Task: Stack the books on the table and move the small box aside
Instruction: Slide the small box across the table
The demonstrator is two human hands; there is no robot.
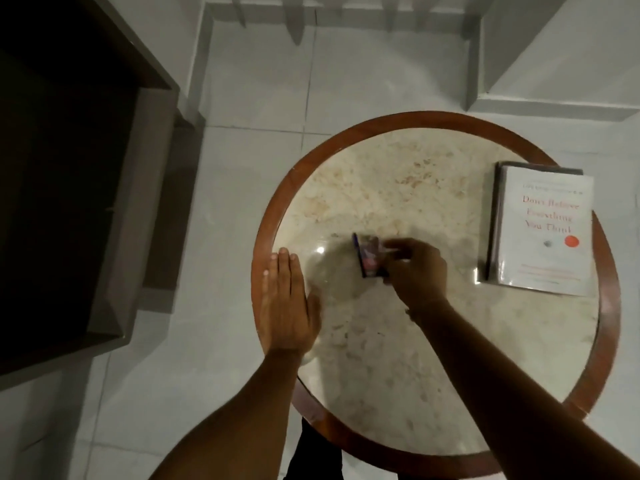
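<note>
A round table with a marbled beige top and a brown wooden rim fills the lower right. A white book with red title lettering lies at the table's right side, on top of a darker book whose edge shows along its left and far sides. Near the table's middle, my right hand grips a small dark purple box; both are motion-blurred. My left hand rests flat on the table's left edge, fingers together, holding nothing.
Dark brown furniture stands to the left of the table. White floor tiles surround the table, with a raised white step at the back right. A dark garment shows below the table's near edge.
</note>
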